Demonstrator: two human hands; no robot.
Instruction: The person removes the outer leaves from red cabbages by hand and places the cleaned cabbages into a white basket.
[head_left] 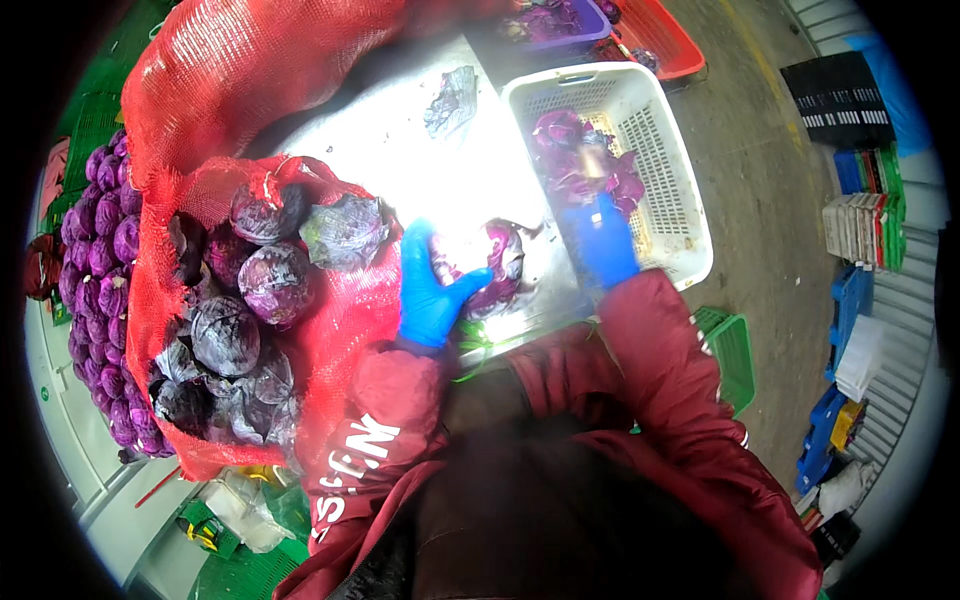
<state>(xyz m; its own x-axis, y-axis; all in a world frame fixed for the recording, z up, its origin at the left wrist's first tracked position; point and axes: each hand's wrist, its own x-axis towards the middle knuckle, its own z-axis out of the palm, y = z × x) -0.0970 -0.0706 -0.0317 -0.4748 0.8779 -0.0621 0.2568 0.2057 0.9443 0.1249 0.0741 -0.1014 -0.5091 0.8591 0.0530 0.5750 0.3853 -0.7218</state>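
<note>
A red cabbage (506,262) with some loose outer leaves rests on the metal table (350,140), partly washed out by glare. My left hand (432,288), in a blue glove, grips its left side, thumb across the near side and fingers along the far left. My right hand (606,245), also gloved in blue, is over the near left part of a white basket (684,215). Motion smears its fingers, and whether they hold anything is unclear. Just beyond them, purple leaves (560,135) lie in the basket, with a blurred pale piece among them.
Left of the table, an opened red mesh sack (345,310) holds several dark cabbages (275,283). Bagged purple cabbages (105,290) stand farther left. A loose leaf (452,102) lies on the table. Beyond are purple (550,42) and red baskets (672,38); a green crate (730,355) stands right.
</note>
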